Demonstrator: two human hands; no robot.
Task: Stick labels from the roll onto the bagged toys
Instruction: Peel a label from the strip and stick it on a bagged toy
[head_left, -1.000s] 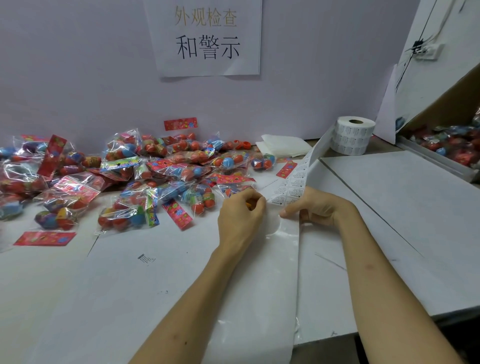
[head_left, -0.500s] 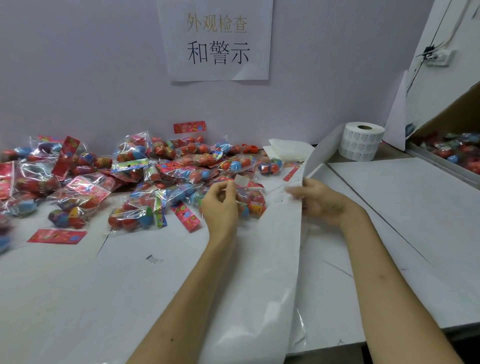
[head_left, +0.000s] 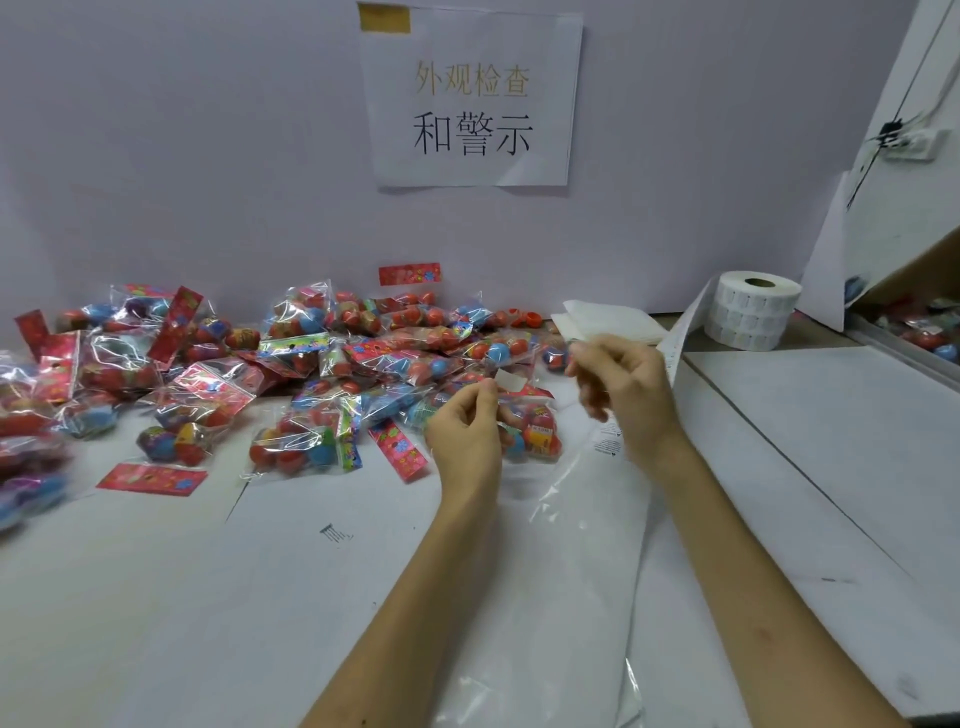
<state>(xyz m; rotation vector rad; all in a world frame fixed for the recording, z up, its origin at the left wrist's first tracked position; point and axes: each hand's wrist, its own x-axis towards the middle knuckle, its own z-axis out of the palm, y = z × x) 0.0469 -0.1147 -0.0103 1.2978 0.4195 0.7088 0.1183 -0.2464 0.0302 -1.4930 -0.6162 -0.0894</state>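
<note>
Head view: the left hand (head_left: 465, 431) is up over the counter (head_left: 156, 597), thumb and forefinger closed on a small white label (head_left: 511, 383), which sticks out to the right of the fingertips. Right under it sits one bag of toys (head_left: 537, 434), red and blue balls in clear plastic, at the near edge of the big pile of bagged toys (head_left: 332, 364) that spreads across the left half of the counter to the wall.

The right hand (head_left: 623, 387) is just right of the label, raised, fingers bent. It's motion-blurred, so I can't tell if it's gripping anything. The paper strip (head_left: 680, 332) runs from beside that hand up to the roll (head_left: 753, 312), which stands on end at the back right.

A clear plastic sheet (head_left: 571, 519) lies flat under both forearms. A loose red card (head_left: 153, 478) lies in front of the pile. There's a printed sign (head_left: 470, 104) taped to the wall.
</note>
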